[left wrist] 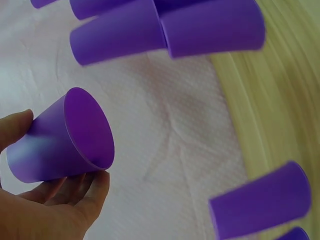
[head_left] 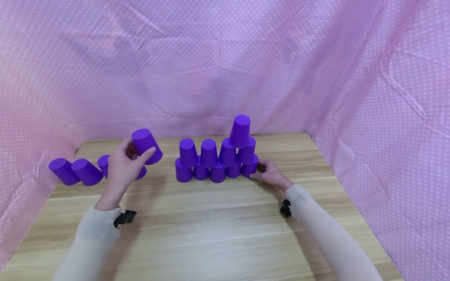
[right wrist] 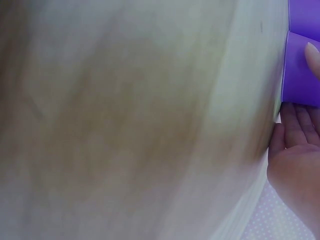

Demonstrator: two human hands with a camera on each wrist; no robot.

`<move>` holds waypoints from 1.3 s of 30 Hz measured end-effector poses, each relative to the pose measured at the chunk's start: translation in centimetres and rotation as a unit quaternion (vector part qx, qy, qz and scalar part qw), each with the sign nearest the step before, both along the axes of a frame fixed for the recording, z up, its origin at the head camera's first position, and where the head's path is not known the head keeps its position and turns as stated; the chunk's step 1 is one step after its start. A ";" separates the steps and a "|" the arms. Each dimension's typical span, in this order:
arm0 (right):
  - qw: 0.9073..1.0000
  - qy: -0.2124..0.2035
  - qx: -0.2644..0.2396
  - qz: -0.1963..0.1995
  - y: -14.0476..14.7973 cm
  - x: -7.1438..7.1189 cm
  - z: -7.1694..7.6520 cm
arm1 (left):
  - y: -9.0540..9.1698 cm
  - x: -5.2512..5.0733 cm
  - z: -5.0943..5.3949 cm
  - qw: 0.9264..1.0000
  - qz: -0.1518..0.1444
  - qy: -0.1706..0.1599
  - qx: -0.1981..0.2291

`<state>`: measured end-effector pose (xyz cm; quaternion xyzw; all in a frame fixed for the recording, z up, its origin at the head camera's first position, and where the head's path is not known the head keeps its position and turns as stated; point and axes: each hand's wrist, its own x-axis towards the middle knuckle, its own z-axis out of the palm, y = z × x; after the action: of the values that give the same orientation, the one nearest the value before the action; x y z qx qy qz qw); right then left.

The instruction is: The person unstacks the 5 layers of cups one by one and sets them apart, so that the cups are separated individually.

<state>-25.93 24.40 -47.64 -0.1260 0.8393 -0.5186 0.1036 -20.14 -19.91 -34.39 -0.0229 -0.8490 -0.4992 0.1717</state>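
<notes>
My left hand (head_left: 121,169) grips a purple cup (head_left: 147,146) in the air, thumb on one side and fingers on the other. In the left wrist view this tilted cup (left wrist: 50,140) shows its open mouth. To its right stands a stack of upside-down purple cups: a bottom row (head_left: 217,173), a second row (head_left: 209,153) and a single top cup (head_left: 240,130) at the right. Low at the stack's right end, my right hand (head_left: 270,173) holds the end cup (head_left: 249,168) of the bottom row between thumb and fingers. The right wrist view shows only part of that cup (right wrist: 300,75).
More upside-down purple cups (head_left: 87,172) stand at the left of the wooden table (head_left: 211,226), partly hidden behind my left hand. A pink dotted cloth (head_left: 175,70) hangs behind the table and along its sides.
</notes>
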 end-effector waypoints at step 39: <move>0.999 -0.004 -0.031 0.021 -0.5 1.0 2.0 | -20.0 5.9 -7.7 0.951 0.173 -0.209 0.150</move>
<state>-24.94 23.85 -45.60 -0.1447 0.8196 -0.5426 0.1134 -14.23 -39.91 -42.10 0.2558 -0.7722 -0.5767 0.0754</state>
